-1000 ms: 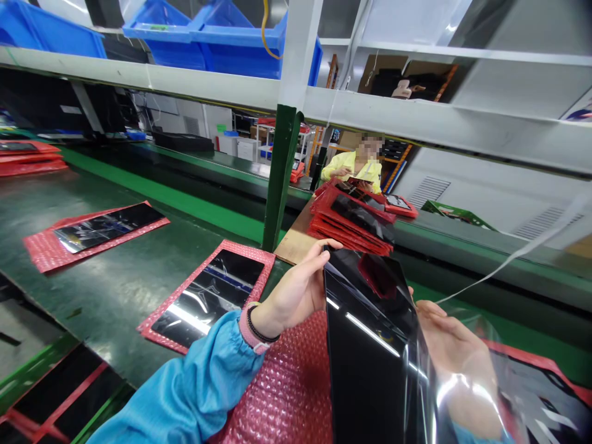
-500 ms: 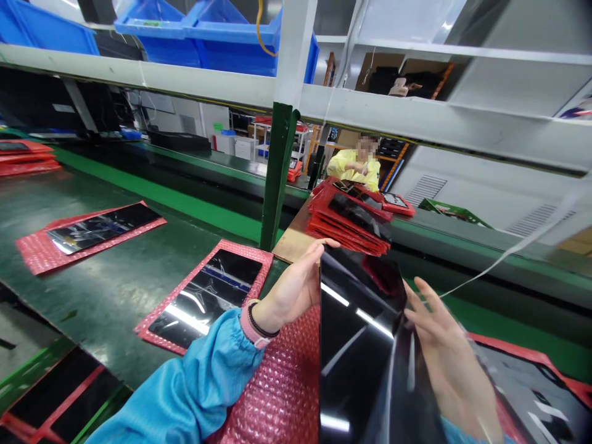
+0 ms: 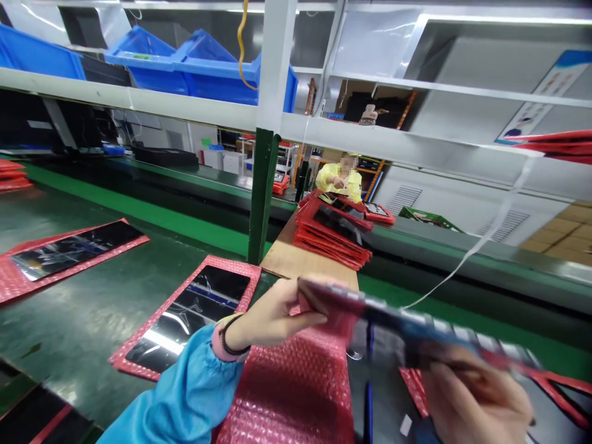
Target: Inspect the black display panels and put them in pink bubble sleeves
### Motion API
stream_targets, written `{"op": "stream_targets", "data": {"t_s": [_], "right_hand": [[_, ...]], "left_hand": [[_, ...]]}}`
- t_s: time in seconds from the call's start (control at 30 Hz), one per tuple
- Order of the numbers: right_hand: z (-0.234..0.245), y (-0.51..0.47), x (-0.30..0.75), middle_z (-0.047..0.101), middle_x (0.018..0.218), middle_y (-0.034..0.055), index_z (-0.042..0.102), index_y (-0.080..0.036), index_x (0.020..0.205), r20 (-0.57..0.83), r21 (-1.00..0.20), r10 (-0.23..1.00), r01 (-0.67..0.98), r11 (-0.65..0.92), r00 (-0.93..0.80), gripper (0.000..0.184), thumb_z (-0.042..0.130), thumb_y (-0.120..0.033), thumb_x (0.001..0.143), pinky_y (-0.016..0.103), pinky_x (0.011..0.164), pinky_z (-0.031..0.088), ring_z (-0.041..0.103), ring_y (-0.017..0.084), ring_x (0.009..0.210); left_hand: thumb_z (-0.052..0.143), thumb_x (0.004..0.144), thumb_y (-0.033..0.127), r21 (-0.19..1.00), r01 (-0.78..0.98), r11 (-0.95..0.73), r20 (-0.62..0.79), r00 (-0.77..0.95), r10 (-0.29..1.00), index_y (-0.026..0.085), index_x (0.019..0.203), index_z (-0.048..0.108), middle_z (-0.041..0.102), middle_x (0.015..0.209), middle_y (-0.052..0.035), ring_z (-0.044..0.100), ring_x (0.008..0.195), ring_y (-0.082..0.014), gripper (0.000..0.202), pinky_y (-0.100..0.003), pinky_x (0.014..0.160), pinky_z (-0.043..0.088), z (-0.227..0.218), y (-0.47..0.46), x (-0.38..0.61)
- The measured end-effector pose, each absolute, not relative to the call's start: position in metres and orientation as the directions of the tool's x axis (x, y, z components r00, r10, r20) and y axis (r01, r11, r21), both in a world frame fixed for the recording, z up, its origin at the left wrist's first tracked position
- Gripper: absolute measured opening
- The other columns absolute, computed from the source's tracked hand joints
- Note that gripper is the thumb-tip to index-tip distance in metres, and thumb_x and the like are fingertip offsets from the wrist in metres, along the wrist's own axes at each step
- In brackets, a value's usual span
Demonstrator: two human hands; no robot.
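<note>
A green bench (image 3: 78, 327) fills the left; pink wrap (image 3: 296, 382) lies lower centre; the panel (image 3: 407, 324) tilts nearly edge-on right of centre — the right hand (image 3: 476, 394), blurred, gripping it lower right; the left hand (image 3: 272, 311) pinching its left end mid-frame.

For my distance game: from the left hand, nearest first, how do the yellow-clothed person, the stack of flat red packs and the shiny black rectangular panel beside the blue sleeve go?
1. Black panel, left of the hand.
2. Red stack, farther ahead.
3. Yellow-clothed person, beyond the stack.
</note>
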State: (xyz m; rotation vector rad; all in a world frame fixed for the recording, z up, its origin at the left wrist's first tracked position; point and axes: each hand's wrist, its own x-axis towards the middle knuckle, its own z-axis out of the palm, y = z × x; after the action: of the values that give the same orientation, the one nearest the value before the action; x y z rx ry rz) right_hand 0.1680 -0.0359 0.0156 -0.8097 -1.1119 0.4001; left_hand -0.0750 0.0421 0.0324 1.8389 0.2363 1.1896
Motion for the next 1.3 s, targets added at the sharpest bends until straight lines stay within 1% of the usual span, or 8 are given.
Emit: {"op": "stream_targets", "data": {"t_s": [0.1, 0.2, 0.43, 0.7, 1.0, 1.13, 1.2, 1.3], "right_hand": [[0.023, -0.034, 0.174, 0.077, 0.077, 0.0004, 0.076, -0.027, 0.089, 0.926, -0.35, 0.37, 0.195, 0.916, -0.079, 0.01, 0.07, -0.025, 0.081, 0.045, 0.089, 0.058, 0.073, 0.026, 0.09], [0.028, -0.029, 0.17, 0.076, 0.099, -0.0044, 0.076, -0.027, 0.086, 0.947, -0.224, 0.271, 0.25, 0.942, -0.174, 0.019, 0.06, -0.018, 0.089, 0.046, 0.11, 0.043, 0.058, 0.024, 0.121], [0.016, -0.03, 0.165, 0.06, 0.127, -0.0049, 0.074, -0.03, 0.08, 0.967, -0.204, 0.242, 0.318, 0.926, -0.084, 0.026, 0.06, -0.009, 0.087, 0.051, 0.112, 0.04, 0.039, 0.023, 0.134], [0.018, -0.029, 0.166, 0.062, 0.115, -0.0029, 0.072, -0.027, 0.071, 0.977, -0.174, 0.207, 0.361, 0.916, -0.054, 0.027, 0.06, -0.007, 0.085, 0.046, 0.103, 0.045, 0.045, 0.022, 0.122], [0.012, -0.031, 0.169, 0.064, 0.106, 0.0038, 0.069, -0.026, 0.097, 0.951, -0.309, 0.283, 0.462, 0.831, 0.128, 0.039, 0.063, 0.005, 0.073, 0.05, 0.095, 0.05, 0.05, 0.029, 0.122], [0.015, -0.032, 0.166, 0.058, 0.126, 0.0056, 0.062, -0.027, 0.116, 0.891, -0.452, 0.396, 0.346, 0.822, 0.225, 0.048, 0.067, -0.004, 0.075, 0.045, 0.101, 0.046, 0.051, 0.027, 0.125], [0.017, -0.032, 0.167, 0.053, 0.133, 0.0058, 0.06, -0.028, 0.12, 0.849, -0.526, 0.472, 0.281, 0.803, 0.239, 0.049, 0.067, -0.007, 0.077, 0.039, 0.103, 0.046, 0.049, 0.024, 0.127], [0.016, -0.022, 0.173, 0.053, 0.134, 0.0065, 0.061, -0.026, 0.121, 0.802, -0.597, 0.555, 0.278, 0.752, 0.221, 0.047, 0.069, -0.013, 0.076, 0.035, 0.106, 0.043, 0.047, 0.023, 0.129]], "left_hand": [[0.058, 0.09, 0.018, 0.319, -0.166, -0.933, 0.884, 0.407, 0.23, 0.018, 0.122, 0.064, 0.061, 0.131, -0.0151, 0.051, 0.129, -0.0284, 0.033, -0.046, 0.107, 0.043, 0.035, 0.046, -0.085], [0.058, 0.09, 0.018, -0.062, 0.082, -0.995, 0.956, 0.29, -0.036, 0.013, 0.115, 0.065, 0.063, 0.127, -0.0181, 0.05, 0.13, -0.0294, 0.027, -0.051, 0.107, 0.042, 0.036, 0.052, -0.09], [0.057, 0.09, 0.01, -0.337, 0.359, -0.87, 0.92, 0.323, -0.222, 0.017, 0.098, 0.069, 0.075, 0.095, -0.0085, 0.055, 0.124, -0.0174, 0.016, -0.038, 0.102, 0.05, 0.042, 0.046, -0.095], [0.055, 0.091, 0.011, -0.365, 0.382, -0.849, 0.912, 0.327, -0.246, 0.015, 0.096, 0.07, 0.077, 0.088, -0.0055, 0.065, 0.108, -0.016, 0.017, -0.034, 0.102, 0.051, 0.037, 0.05, -0.094], [0.056, 0.091, 0.011, -0.386, 0.352, -0.853, 0.899, 0.35, -0.263, 0.013, 0.093, 0.069, 0.078, 0.087, -0.0046, 0.069, 0.101, -0.0153, 0.014, -0.034, 0.096, 0.054, 0.035, 0.046, -0.094], [0.055, 0.091, 0.009, -0.37, 0.296, -0.881, 0.896, 0.366, -0.253, 0.013, 0.096, 0.069, 0.078, 0.09, -0.0054, 0.071, 0.098, -0.0151, 0.015, -0.031, 0.096, 0.054, 0.036, 0.039, -0.098], [0.053, 0.093, 0.012, -0.281, 0.237, -0.93, 0.915, 0.359, -0.185, 0.017, 0.102, 0.069, 0.078, 0.095, -0.004, 0.071, 0.099, -0.0148, 0.019, -0.031, 0.097, 0.053, 0.034, 0.033, -0.101], [0.053, 0.094, 0.025, 0.087, 0.143, -0.986, 0.948, 0.293, 0.126, 0.026, 0.1, 0.072, 0.078, 0.097, -0.0009, 0.072, 0.095, -0.016, 0.02, -0.037, 0.104, 0.048, 0.034, 0.025, -0.106]]}}
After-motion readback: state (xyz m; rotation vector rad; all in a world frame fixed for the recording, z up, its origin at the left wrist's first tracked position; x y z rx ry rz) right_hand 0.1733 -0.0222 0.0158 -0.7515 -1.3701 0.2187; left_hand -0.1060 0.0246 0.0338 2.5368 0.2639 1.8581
